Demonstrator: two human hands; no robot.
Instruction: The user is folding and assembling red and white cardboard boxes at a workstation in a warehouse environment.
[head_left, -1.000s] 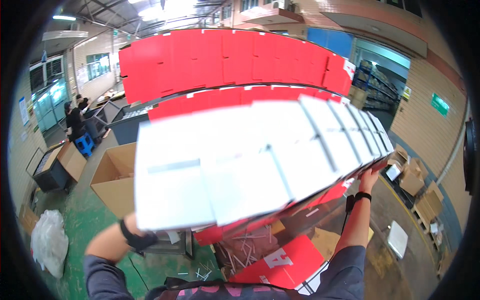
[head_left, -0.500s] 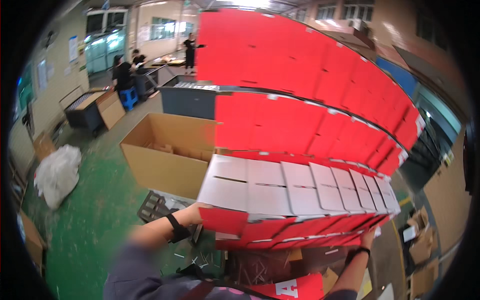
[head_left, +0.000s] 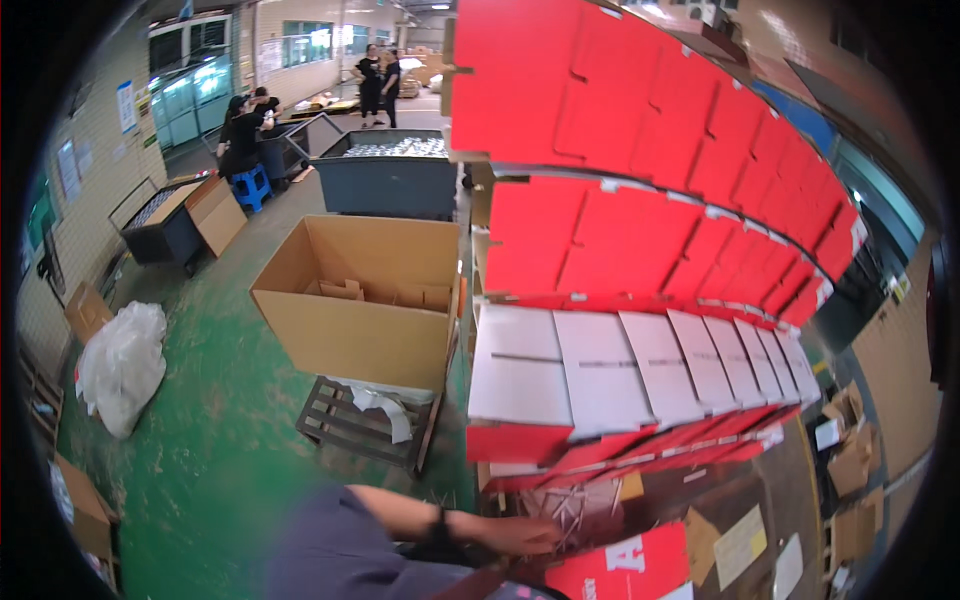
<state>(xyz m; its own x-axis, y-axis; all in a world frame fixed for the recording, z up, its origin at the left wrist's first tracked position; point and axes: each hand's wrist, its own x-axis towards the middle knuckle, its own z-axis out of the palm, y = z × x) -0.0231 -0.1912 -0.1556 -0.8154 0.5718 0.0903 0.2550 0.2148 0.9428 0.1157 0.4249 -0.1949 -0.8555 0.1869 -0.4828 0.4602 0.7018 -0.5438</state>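
Observation:
My left hand (head_left: 522, 536), with a black band at the wrist, reaches to the right at the lower middle. Its fingers look stretched out, and I see nothing in them. It is nearest to a red box (head_left: 625, 570) with white print, partly cut off at the bottom. Beyond it stands a row of red boxes with white tops (head_left: 600, 365), leaning against one another. Behind and above these rise tiers of red boxes (head_left: 600, 245). My right hand is out of view.
A big open cardboard carton (head_left: 360, 345) stands left of the stack, by a dark slatted pallet (head_left: 350, 425). Farther off are a grey bin (head_left: 385, 188), seated people (head_left: 243, 135) and two standing people (head_left: 378, 85). White plastic bags (head_left: 125, 365) lie on the green floor.
Both hands have left the ends of the row of boxes. My left hand has moved down and right; my right hand has gone out of view. The view has shifted left.

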